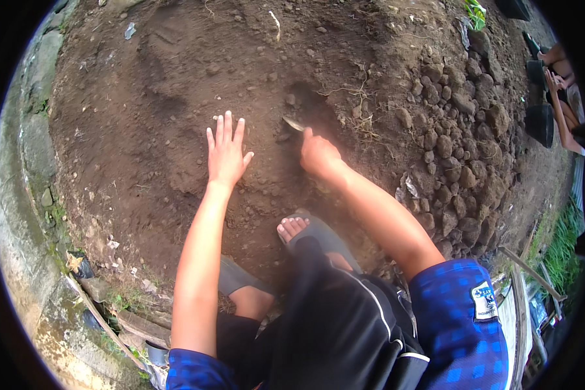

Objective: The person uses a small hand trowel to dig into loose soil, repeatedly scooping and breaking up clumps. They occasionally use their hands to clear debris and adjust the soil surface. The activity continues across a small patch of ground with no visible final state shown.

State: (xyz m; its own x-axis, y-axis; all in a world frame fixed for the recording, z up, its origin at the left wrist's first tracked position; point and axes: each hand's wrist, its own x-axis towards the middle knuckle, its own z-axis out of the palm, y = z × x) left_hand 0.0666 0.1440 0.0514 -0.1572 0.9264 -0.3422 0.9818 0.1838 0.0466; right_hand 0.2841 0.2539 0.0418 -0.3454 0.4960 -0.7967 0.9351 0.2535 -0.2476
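Observation:
My left hand is spread palm down over the loose brown soil, its fingers apart and nothing in it; whether the palm touches the ground I cannot tell. To its right, my right hand is closed around a small hand tool, whose narrow metal blade sticks out past the knuckles towards the upper left. The handle is hidden in my fist. The blade lies at the edge of a shallow dark hollow in the soil. Thin pale roots lie just right of the hollow.
A pile of stones spreads along the right side. Beyond it are dark buckets and another person's arm. My sandalled foot is planted below my hands. A concrete edge runs down the left, with sticks near the bottom.

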